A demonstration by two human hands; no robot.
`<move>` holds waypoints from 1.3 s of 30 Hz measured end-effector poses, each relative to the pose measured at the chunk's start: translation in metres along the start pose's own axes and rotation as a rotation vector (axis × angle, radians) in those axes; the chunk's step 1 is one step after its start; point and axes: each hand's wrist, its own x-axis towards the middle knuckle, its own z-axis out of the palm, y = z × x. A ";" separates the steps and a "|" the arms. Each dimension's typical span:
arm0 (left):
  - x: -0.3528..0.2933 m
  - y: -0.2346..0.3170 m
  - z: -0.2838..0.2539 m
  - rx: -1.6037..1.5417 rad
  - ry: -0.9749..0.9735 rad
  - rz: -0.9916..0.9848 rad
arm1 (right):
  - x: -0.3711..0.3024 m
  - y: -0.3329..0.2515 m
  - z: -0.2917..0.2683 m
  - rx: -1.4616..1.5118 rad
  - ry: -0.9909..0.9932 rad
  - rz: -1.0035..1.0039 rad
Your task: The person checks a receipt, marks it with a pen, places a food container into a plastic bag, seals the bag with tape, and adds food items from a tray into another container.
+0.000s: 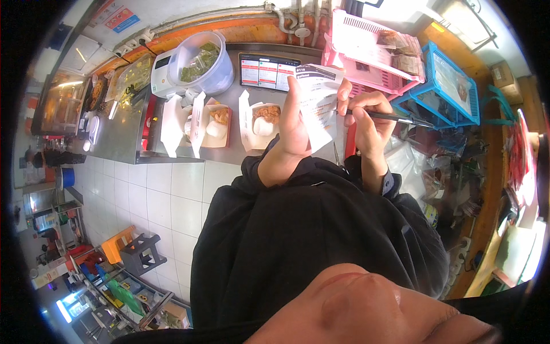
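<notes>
Paper slip (317, 109) in left fingers (344, 89); pen (404, 120) between right fingers (372, 101).

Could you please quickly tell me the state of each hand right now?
Left hand: holding a white printed paper slip.
Right hand: closed around a dark pen.

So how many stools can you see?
2. The orange stool is at the lower left of the picture, and the dark grey stool is beside it, a bit lower and to the right. Others may be hidden.
</notes>
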 end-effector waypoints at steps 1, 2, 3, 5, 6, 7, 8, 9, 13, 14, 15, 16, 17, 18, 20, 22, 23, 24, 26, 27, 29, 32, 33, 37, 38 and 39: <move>0.000 0.000 0.000 0.001 0.000 0.002 | 0.000 0.001 0.000 0.000 -0.002 0.000; 0.000 0.001 0.001 0.020 0.000 0.012 | -0.001 0.002 -0.001 0.001 -0.004 0.002; 0.000 0.002 0.002 0.038 -0.001 0.020 | -0.001 0.003 -0.001 0.000 -0.005 0.004; 0.000 0.001 0.004 0.037 0.008 0.024 | -0.001 0.004 -0.002 0.000 -0.007 0.006; 0.000 0.001 0.005 0.037 0.019 0.030 | -0.001 0.004 -0.002 0.003 -0.011 0.009; -0.001 0.001 0.005 0.038 0.019 0.030 | -0.001 0.004 -0.001 0.003 -0.012 0.009; -0.002 0.000 0.005 0.045 0.033 0.035 | -0.001 0.004 0.000 0.005 -0.007 0.012; -0.002 0.000 0.004 0.053 0.048 0.040 | -0.001 0.003 0.001 0.006 -0.003 0.015; -0.003 -0.001 0.004 0.044 0.049 0.050 | -0.001 0.004 0.001 -0.008 0.005 0.030; -0.003 -0.001 0.003 0.053 0.061 0.048 | -0.001 0.005 0.001 0.000 0.002 0.034; -0.003 -0.001 0.003 0.062 0.073 0.045 | -0.001 0.006 0.001 0.008 -0.002 0.037; -0.003 -0.001 0.002 0.062 0.074 0.045 | -0.001 0.006 0.001 0.008 -0.001 0.038; -0.003 -0.002 0.001 0.064 0.056 0.047 | -0.001 0.006 0.001 0.002 0.001 0.039; -0.003 -0.002 0.000 0.066 0.039 0.049 | -0.001 0.006 0.001 -0.003 0.002 0.040; -0.002 -0.002 0.000 0.073 0.044 0.050 | -0.001 0.008 0.000 0.002 -0.007 0.045; -0.002 -0.002 -0.002 0.080 0.048 0.050 | -0.001 0.010 -0.001 0.005 -0.015 0.049; -0.002 -0.002 -0.004 0.082 0.031 0.037 | 0.000 0.011 0.000 0.015 -0.015 0.046; -0.003 -0.002 -0.005 0.084 0.015 0.024 | 0.000 0.012 0.000 0.026 -0.014 0.043; -0.003 -0.002 -0.004 0.091 0.047 0.008 | 0.000 0.011 0.002 0.017 -0.007 0.065; -0.004 -0.001 -0.004 0.098 0.077 -0.009 | 0.000 0.011 0.002 0.009 0.001 0.085; -0.002 -0.002 -0.006 0.119 0.066 0.008 | 0.001 0.016 0.001 0.003 -0.022 0.045; -0.001 -0.003 -0.004 0.137 0.071 0.019 | 0.001 0.017 -0.001 0.014 -0.036 0.029; -0.001 -0.003 -0.004 0.125 0.083 0.015 | 0.001 0.017 -0.001 0.021 -0.029 0.053; 0.000 -0.003 -0.005 0.133 0.090 0.010 | 0.004 0.014 0.002 0.000 -0.031 0.034; 0.000 -0.003 -0.005 0.118 0.085 0.010 | 0.004 0.013 0.002 0.056 -0.020 0.048; 0.001 -0.003 -0.007 0.102 0.081 0.012 | 0.005 0.013 0.002 0.112 -0.010 0.063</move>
